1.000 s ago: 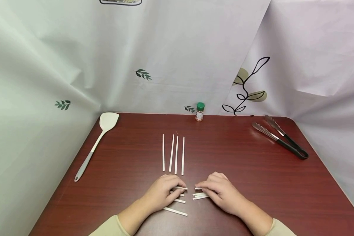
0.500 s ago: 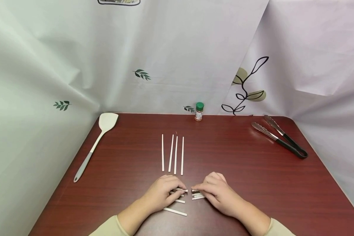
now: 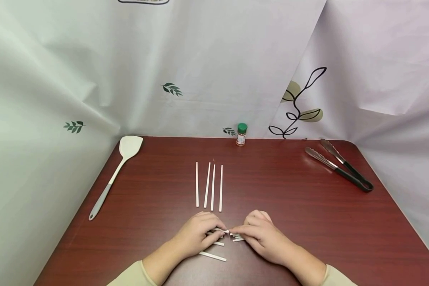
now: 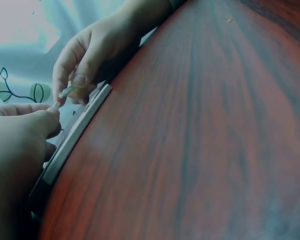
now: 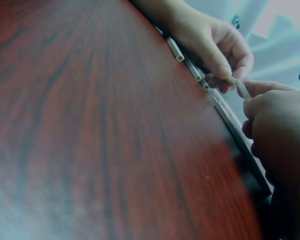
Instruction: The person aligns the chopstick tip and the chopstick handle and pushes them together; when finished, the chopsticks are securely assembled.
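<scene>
My left hand [image 3: 198, 235] pinches a white chopstick [image 5: 231, 80] between thumb and index finger, its square end poking out toward the middle. Facing it, my right hand [image 3: 262, 237] pinches another white chopstick [image 5: 244, 91]. The two ends meet or nearly meet in the gap; I cannot tell whether they touch. Loose chopsticks lie beneath the left hand, with one chopstick [image 3: 213, 257] closest to the front. More chopsticks [image 3: 238, 239] stick out from under the right fingers. Most of their lengths are hidden by the hands.
Several chopsticks [image 3: 221, 188] lie lengthwise farther back on the dark red table [image 3: 271, 178]. At the left edge rests a white spatula [image 3: 130, 147] with a grey handle. A green-capped spice bottle [image 3: 241, 135] stands at the back, and open tongs [image 3: 343, 167] lie at the right.
My right hand has slid left, bringing its chopstick's end up to the one in the left hand. The left hand has hardly moved. The other objects stay put.
</scene>
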A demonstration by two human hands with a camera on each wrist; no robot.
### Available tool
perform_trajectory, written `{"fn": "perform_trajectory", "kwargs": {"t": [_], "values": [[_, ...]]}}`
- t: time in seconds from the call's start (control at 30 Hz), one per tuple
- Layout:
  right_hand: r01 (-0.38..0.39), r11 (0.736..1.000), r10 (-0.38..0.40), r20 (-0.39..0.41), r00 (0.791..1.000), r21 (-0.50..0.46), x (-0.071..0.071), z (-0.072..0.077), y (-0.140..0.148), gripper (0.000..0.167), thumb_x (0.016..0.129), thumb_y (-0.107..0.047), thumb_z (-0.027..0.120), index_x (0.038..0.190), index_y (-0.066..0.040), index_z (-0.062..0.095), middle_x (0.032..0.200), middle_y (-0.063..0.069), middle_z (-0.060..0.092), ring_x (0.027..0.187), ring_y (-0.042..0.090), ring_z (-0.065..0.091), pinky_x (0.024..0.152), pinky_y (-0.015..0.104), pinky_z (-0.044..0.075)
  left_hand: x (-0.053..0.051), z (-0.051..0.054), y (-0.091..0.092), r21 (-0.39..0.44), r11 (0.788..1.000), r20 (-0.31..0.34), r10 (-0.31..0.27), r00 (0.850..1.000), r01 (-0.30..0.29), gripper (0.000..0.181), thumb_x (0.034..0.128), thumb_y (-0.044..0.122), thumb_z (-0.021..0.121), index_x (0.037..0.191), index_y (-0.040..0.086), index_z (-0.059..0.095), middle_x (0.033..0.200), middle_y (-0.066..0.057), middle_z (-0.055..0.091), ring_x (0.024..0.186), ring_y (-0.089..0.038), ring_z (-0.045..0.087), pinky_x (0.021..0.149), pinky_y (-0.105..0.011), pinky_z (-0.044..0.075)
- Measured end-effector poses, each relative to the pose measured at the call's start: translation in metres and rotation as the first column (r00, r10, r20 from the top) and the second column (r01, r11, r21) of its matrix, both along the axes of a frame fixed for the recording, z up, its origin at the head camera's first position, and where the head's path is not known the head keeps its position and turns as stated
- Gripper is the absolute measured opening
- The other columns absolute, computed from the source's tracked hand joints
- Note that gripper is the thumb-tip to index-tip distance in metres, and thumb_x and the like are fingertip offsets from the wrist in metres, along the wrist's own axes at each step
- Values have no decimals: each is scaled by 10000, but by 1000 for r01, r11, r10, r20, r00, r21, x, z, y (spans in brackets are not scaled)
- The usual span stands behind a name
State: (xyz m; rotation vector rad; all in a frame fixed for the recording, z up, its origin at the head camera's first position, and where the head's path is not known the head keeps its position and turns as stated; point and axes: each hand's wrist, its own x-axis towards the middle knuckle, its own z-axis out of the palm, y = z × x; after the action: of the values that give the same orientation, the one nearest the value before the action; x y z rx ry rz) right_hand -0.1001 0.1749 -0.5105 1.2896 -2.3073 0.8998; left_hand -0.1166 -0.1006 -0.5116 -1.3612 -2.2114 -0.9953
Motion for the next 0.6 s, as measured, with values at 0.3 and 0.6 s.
{"fn": "perform_trajectory", "kwargs": {"t": [0.3, 0.6], "values": [[5, 1000, -5, 12, 1000, 9, 0, 0, 0, 320, 988, -121, 692, 1221, -322, 779, 869, -198, 559, 937, 44, 524, 916, 354, 360, 1, 0, 0, -4, 1000, 13, -3, 1000, 3, 136, 954, 149, 795, 1072, 204, 756, 1015, 139, 733, 934, -26, 678, 868, -264, 518], [11, 1000, -11, 29, 1000, 20, 1, -1, 0, 329, 982, -114, 705, 1222, -329, 768, 888, -209, 576, 939, 32, 531, 924, 356, 370, 1, 0, 2, -12, 1000, 4, -11, 1000, 11, 83, 996, 172, 752, 1075, 192, 763, 1015, 133, 733, 947, -40, 685, 881, -287, 526]]}}
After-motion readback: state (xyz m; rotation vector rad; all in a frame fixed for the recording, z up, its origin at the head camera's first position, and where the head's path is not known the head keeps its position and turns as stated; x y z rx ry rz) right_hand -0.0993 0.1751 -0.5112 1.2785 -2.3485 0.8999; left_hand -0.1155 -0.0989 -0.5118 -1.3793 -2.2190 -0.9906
